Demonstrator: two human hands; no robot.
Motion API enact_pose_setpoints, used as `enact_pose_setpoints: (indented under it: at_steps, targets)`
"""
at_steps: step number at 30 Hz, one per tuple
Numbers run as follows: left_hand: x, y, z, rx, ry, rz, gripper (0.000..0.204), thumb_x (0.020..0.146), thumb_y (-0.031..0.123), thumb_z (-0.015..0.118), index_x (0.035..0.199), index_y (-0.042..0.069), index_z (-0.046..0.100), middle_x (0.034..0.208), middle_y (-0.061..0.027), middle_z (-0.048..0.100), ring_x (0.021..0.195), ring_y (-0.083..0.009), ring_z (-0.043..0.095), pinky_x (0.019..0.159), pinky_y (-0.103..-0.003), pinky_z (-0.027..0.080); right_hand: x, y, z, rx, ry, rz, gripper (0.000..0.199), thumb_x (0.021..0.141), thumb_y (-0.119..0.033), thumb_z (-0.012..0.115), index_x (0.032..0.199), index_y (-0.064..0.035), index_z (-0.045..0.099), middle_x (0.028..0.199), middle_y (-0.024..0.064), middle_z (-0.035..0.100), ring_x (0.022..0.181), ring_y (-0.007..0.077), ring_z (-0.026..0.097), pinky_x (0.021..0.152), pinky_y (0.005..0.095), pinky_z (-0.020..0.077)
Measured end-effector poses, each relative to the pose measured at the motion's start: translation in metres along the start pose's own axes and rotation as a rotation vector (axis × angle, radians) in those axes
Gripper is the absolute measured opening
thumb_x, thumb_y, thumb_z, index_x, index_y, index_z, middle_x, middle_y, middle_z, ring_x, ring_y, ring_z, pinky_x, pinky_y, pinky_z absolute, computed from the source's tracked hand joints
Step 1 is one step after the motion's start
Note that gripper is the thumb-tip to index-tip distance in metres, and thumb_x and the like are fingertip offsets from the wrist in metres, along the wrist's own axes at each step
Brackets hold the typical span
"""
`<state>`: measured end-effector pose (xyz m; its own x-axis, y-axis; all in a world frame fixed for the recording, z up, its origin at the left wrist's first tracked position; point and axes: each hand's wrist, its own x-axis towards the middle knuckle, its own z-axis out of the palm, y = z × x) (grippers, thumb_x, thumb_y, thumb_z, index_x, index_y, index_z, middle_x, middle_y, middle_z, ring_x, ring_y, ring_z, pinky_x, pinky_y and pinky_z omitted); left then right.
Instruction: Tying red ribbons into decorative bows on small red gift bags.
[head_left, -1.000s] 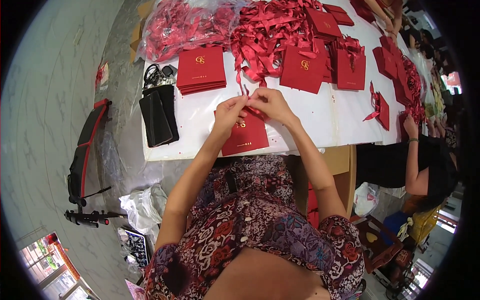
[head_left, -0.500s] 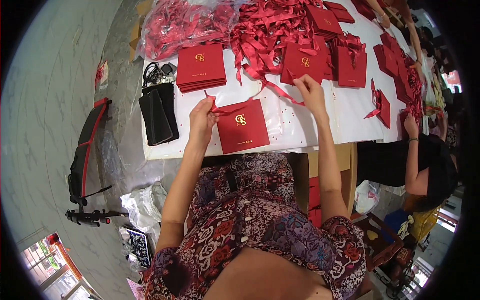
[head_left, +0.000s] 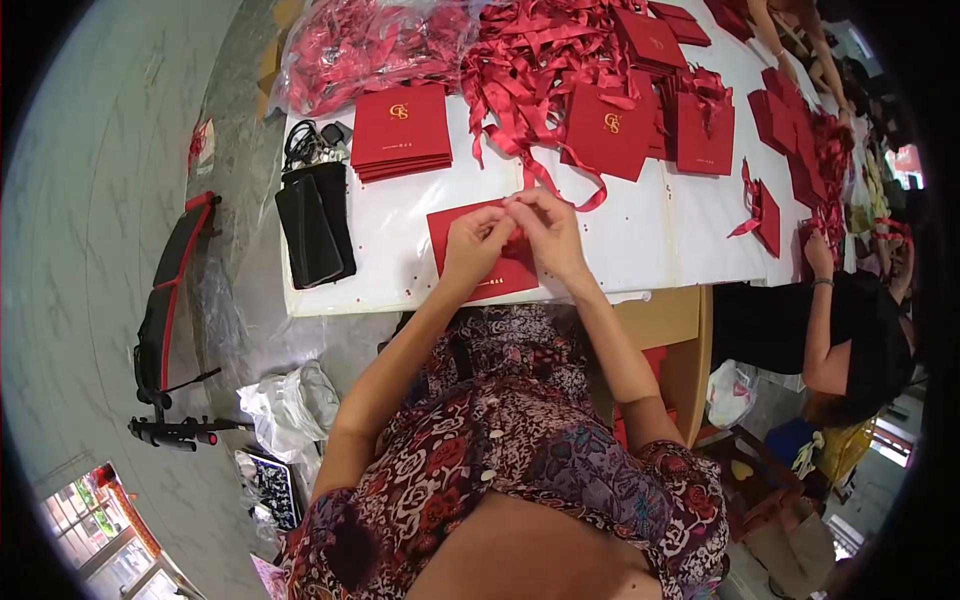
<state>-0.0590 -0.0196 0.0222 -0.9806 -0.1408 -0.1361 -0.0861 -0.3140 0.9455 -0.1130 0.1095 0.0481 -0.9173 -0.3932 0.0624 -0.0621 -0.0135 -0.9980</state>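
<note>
Over the red bag [head_left: 470, 262], both hands' fingers [head_left: 500, 215] pinch together.

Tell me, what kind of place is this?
Probably a small hand-assembly workshop for gift packaging. A white table holds stacks of flat red paper bags and a heap of red ribbons; both hands work one bag while another person sits alongside.

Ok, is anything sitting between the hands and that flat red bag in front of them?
Nothing visible. The left hand and right hand are already on the red bag, fingers meeting over a red ribbon at its middle. The ribbon pile lies farther back.
</note>
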Motion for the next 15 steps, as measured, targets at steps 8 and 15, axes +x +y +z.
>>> enact_pose_setpoints:
  at_steps: [8, 15]
  targets:
    - [0.002, 0.008, -0.039, 1.093, 0.24, 0.503, 0.039, 0.075, 0.021, 0.078, 0.111, 0.007, 0.068, 0.105, -0.012, 0.061, 0.1, -0.0305, 0.054, 0.087, -0.041, 0.043, -0.022, -0.075, -0.078, 0.569, -0.582, 0.094, 0.007, 0.09, -0.003, 0.066, 0.092, 0.002, 0.062, 0.081, 0.0092, 0.066, 0.06, 0.0097, 0.061, 0.053, 0.0225, 0.0465]
    - [0.004, 0.005, -0.041, 1.239, 0.121, 0.477, 0.046, 0.067, 0.024, 0.084, 0.107, 0.009, 0.065, 0.104, -0.0075, 0.06, 0.1, -0.0277, 0.051, 0.085, -0.041, 0.037, -0.009, -0.038, -0.031, -0.032, -0.358, 0.25, 0.006, 0.089, -0.004, 0.066, 0.092, 0.0009, 0.064, 0.077, 0.0078, 0.069, 0.062, 0.0117, 0.064, 0.057, 0.0249, 0.049]
